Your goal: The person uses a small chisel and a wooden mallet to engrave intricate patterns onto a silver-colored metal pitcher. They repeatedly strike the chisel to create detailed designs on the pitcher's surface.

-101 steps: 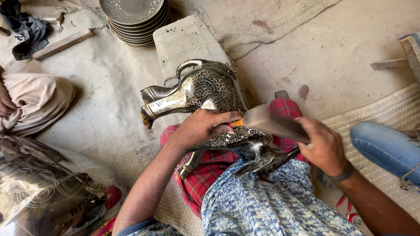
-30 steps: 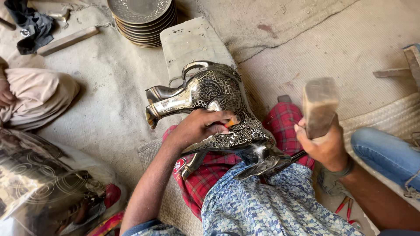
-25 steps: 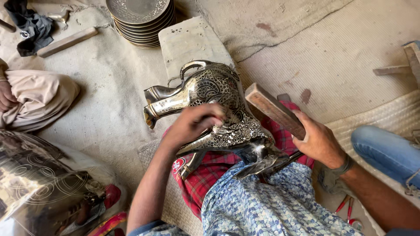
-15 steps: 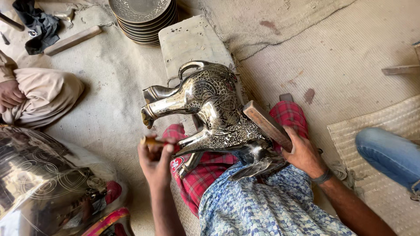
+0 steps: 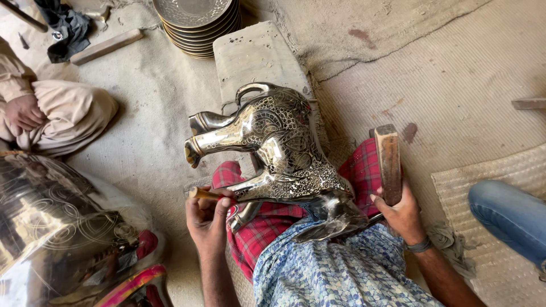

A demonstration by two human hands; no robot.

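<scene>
left hand [image 5: 207,219] now gripping a small chisel [image 5: 200,193] off the engraved metal vessel [image 5: 278,148] | right hand [image 5: 401,213] is holding the wooden block [image 5: 388,162] lowered | striking is pausing

One engraved jug [image 5: 278,142], one wooden block [image 5: 388,162], one stack of plates [image 5: 196,25].

Stacked metal plates [image 5: 196,23], wooden stick [image 5: 106,46]

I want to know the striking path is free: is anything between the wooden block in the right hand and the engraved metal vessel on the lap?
Nothing visible stands between them. The right hand holds the wooden block upright just beside the engraved metal vessel; only red checked cloth shows in the gap. The left hand grips a small tool on the vessel's far side.
</scene>
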